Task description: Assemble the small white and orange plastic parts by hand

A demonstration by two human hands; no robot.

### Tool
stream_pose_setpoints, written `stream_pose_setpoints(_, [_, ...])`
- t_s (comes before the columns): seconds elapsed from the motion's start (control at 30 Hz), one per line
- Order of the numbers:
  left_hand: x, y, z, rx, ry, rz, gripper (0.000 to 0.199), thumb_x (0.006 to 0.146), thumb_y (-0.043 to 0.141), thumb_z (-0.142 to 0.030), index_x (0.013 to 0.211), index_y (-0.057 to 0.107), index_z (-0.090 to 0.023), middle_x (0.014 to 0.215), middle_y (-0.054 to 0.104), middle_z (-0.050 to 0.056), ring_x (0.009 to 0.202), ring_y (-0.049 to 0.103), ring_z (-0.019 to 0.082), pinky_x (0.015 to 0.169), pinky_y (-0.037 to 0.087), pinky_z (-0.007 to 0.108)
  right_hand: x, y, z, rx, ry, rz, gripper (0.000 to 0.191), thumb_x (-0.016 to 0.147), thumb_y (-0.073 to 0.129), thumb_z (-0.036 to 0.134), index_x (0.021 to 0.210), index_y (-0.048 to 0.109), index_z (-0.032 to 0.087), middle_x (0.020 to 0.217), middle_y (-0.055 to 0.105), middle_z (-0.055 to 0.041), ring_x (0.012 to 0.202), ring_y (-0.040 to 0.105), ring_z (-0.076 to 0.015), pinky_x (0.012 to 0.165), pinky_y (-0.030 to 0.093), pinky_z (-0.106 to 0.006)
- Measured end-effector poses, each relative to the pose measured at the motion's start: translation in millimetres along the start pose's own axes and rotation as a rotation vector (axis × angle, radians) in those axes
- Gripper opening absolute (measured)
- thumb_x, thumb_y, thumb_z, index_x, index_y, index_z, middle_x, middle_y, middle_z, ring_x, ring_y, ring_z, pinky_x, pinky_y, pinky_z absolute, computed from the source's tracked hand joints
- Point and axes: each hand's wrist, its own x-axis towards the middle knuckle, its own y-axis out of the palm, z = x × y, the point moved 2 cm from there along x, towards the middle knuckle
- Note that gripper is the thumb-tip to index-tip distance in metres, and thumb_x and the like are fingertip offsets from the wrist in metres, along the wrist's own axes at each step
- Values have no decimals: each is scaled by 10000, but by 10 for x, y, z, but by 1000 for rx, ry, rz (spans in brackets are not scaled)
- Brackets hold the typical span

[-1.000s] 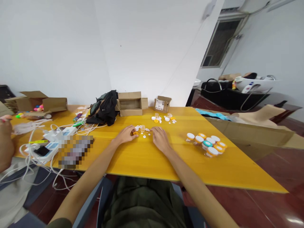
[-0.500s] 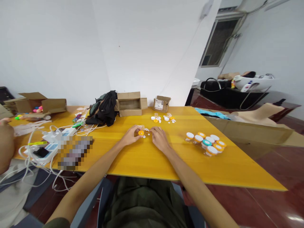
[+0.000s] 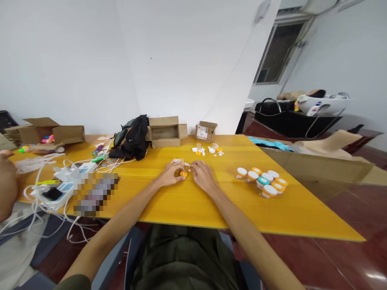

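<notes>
Part of another person's forearm (image 3: 6,185) shows at the left edge, near an open brown cardboard box (image 3: 32,133) with small pink and orange balls (image 3: 48,139) inside. Thin clear plastic bags (image 3: 39,162) lie in front of that box. Next come white plastic power strips (image 3: 63,192) with tangled white cables, then a flat item (image 3: 96,193) hidden by a pixel blur. Behind them sits a crumpled black fabric bag (image 3: 134,141), just beside an open, empty-looking brown carton (image 3: 165,143).

At the middle of the yellow wooden table (image 3: 181,207), the left hand (image 3: 169,175) grips a small round orange plastic lid (image 3: 183,174) between thumb and fingers, close above the tabletop. Small white plastic pieces (image 3: 186,164) lie between the two hands. The right hand (image 3: 202,175) is low at the table with bent fingers beside these pieces; whether it pinches anything cannot be told.

Farther back, a small brown box with a white label (image 3: 208,132) stands behind loose white and orange parts (image 3: 198,153). To the right stands a group of clear jars with white, orange and teal lids (image 3: 263,181).
</notes>
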Motion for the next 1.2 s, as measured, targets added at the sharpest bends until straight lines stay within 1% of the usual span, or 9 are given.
stream_pose_setpoints(0.2, [-34, -30, -30, 14, -22, 32, 193, 779, 696, -352, 917, 640, -229, 1008, 679, 31, 1076, 541, 251, 1006, 373, 419, -1, 14, -11, 12, -9, -28, 327, 793, 466, -7, 929, 674, 206, 1015, 659, -86, 957, 569, -230, 812, 454, -337])
stream_pose_setpoints(0.33, [-33, -41, -24, 16, -34, 15, 130, 835, 627, -322, 930, 639, -234, 1001, 683, 32, 1072, 538, 241, 976, 381, 392, -1, 11, -13, 20, -17, -31, 329, 796, 464, -9, 923, 675, 208, 1007, 660, -84, 944, 571, -231, 805, 456, -336])
stream_pose_setpoints(0.57, [-42, -40, -15, 23, -26, 31, 120, 848, 617, -337, 905, 650, -237, 998, 684, 36, 1077, 538, 248, 983, 372, 399, 4, 4, -11, 15, -17, -11, 324, 806, 461, -7, 930, 673, 205, 1014, 654, -92, 954, 570, -240, 807, 462, -347])
stream_pose_setpoints(0.63, [-35, -49, -9, 15, -17, 14, 128, 850, 617, -336, 920, 652, -235, 996, 682, 40, 1058, 539, 244, 973, 380, 394, 4, 10, -17, 16, -19, -14, 326, 805, 461, -7, 934, 674, 202, 1013, 654, -92, 955, 570, -240, 816, 465, -350])
stream_pose_setpoints(0.73, [-17, -76, 19, 25, -32, -56, 120, 863, 593, -283, 942, 658, -221, 964, 673, 48, 1011, 540, 235, 949, 391, 391, 3, 15, -26, 19, -27, -25, 320, 806, 464, -4, 927, 678, 201, 1010, 656, -90, 954, 572, -236, 832, 470, -352])
stream_pose_setpoints(0.87, [-15, -110, 74, 110, -79, -130, 188, 874, 544, -205, 989, 688, -239, 953, 648, 56, 990, 525, 238, 930, 393, 401, 1, 16, -31, 25, -61, -15, 292, 827, 477, 23, 920, 681, 211, 1011, 655, -89, 955, 571, -235, 850, 475, -359])
stream_pose_setpoints(0.93, [-25, -116, 91, 157, -75, -121, 232, 870, 542, -187, 1019, 704, -260, 976, 630, 61, 1003, 508, 242, 923, 392, 401, -1, 17, -33, 24, -66, -2, 271, 843, 486, 46, 925, 686, 210, 1020, 653, -93, 957, 571, -236, 854, 477, -364])
stream_pose_setpoints(1.03, [-39, -113, 100, 205, -48, -75, 268, 876, 537, -187, 1048, 721, -280, 984, 605, 66, 1012, 485, 243, 918, 387, 400, -7, 18, -33, 25, -75, 10, 253, 862, 497, 80, 934, 701, 212, 1028, 655, -98, 962, 575, -237, 852, 485, -370])
stream_pose_setpoints(1.2, [-43, -116, 91, 213, -14, -69, 254, 895, 525, -211, 998, 746, -280, 978, 596, 72, 997, 466, 242, 917, 379, 401, -12, 15, -23, 27, -94, 26, 237, 876, 516, 102, 922, 720, 213, 1023, 665, -100, 961, 590, -230, 851, 500, -369])
